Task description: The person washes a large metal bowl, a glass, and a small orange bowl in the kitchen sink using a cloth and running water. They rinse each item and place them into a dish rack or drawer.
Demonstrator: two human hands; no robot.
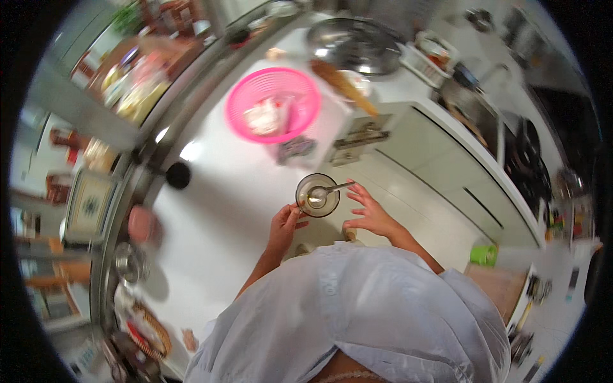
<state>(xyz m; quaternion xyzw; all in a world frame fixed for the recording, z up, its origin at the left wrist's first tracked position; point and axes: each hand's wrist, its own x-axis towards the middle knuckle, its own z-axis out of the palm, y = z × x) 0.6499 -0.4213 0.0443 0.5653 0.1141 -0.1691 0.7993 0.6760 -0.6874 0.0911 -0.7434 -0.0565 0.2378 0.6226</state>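
My left hand (286, 223) grips the rim of a clear glass bowl (318, 210) with thumb and fingers, holding it in front of my body near the counter edge. A metal spoon (331, 189) rests in the bowl, its handle sticking out over the right rim. A little pale liquid seems to lie in the bottom. To the right, my right hand (366, 210) is spread, its fingertips close to the handle's end; it holds nothing that I can see. Beyond the bowl stands a pink plastic basket (306, 125) with a white package inside.
A white counter (210, 230) runs along the left, bearing a pink container (142, 223) and a glass bowl (130, 262). A large metal lid (354, 45) lies at the back. Cabinet doors (445, 163) and a stove (527, 158) are at right, a green cup (483, 255) at lower right.
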